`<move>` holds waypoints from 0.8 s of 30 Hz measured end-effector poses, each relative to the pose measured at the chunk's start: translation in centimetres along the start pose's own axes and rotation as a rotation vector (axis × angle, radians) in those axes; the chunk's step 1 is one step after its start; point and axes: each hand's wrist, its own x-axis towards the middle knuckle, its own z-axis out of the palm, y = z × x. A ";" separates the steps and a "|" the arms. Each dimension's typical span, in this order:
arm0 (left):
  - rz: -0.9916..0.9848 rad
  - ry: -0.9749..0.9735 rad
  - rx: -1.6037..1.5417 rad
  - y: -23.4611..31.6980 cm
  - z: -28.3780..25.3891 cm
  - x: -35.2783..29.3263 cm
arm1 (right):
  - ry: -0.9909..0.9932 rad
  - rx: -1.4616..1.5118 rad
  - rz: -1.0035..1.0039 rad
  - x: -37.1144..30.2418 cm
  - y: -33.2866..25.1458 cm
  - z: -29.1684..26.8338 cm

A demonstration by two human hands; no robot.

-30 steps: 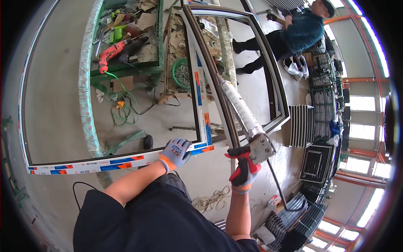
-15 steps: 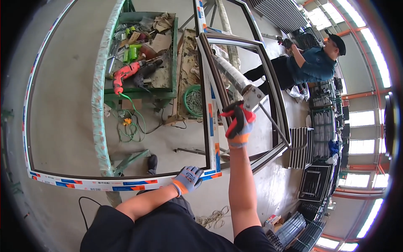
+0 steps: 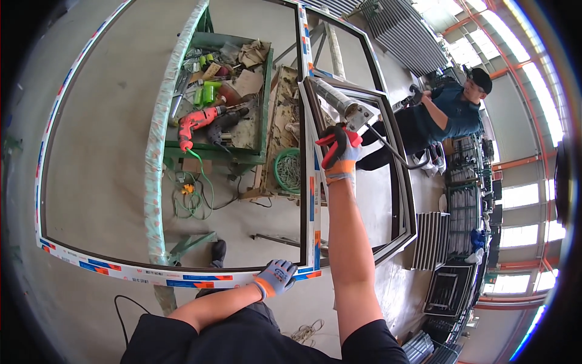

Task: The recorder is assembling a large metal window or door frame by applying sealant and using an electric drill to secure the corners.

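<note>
My right hand (image 3: 341, 151), in a grey and orange glove, is wrapped round the red handle of a caulking gun (image 3: 334, 98). Its silver barrel points away along the brown-edged inner sash (image 3: 405, 182), and its bent rod trails to the right. Whether the nozzle touches the sash is hidden. A large window frame (image 3: 182, 278), with printed protective film on its white rails, lies before me. On its near rail, close to the corner, my gloved left hand (image 3: 276, 278) rests with fingers bent over the edge; their tips are partly hidden.
Beneath the frame runs a film-wrapped support beam (image 3: 159, 133). A green tool cart (image 3: 265, 115) carries a red drill (image 3: 197, 124), a dark drill and bottles; a green basket (image 3: 277, 173) of screws stands beside it. Another person (image 3: 445, 115) stands at the right. A green cord (image 3: 209, 188) lies below.
My right hand and the caulking gun have moved farther away along the sash. My left hand stays on the near rail. The view has shifted slightly, and the other person has changed posture.
</note>
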 end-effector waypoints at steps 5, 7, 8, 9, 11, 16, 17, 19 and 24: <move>0.050 0.026 0.023 0.5 0.7 0.3 | 0.170 0.186 -0.046 0.8 0.0 -1.4; 0.048 0.008 0.045 0.8 0.7 0.2 | 0.133 0.048 -0.170 -1.2 -1.8 -3.5; 0.045 -0.006 0.062 0.7 0.6 -0.2 | 0.076 -0.024 -0.267 -3.0 -2.8 -4.0; 0.010 0.005 0.051 0.7 0.6 -0.4 | 0.012 -0.109 -0.222 -5.5 -4.8 -5.4; -0.010 0.011 0.077 1.3 0.5 -0.6 | 0.015 -0.012 -0.166 -11.3 -7.6 -9.6; 0.033 -0.005 0.139 1.4 1.8 -0.3 | 0.224 0.188 -0.213 -29.7 -12.5 -20.6; 0.001 -0.007 0.212 1.1 2.3 -0.2 | 0.223 0.135 -0.199 -33.1 -13.9 -22.5; -0.078 -0.078 0.283 1.7 2.8 -0.5 | 0.325 0.133 -0.132 -41.1 -15.2 -26.2; -0.055 -0.009 0.456 1.0 3.3 0.4 | 0.648 0.151 0.021 -55.1 -17.6 -30.9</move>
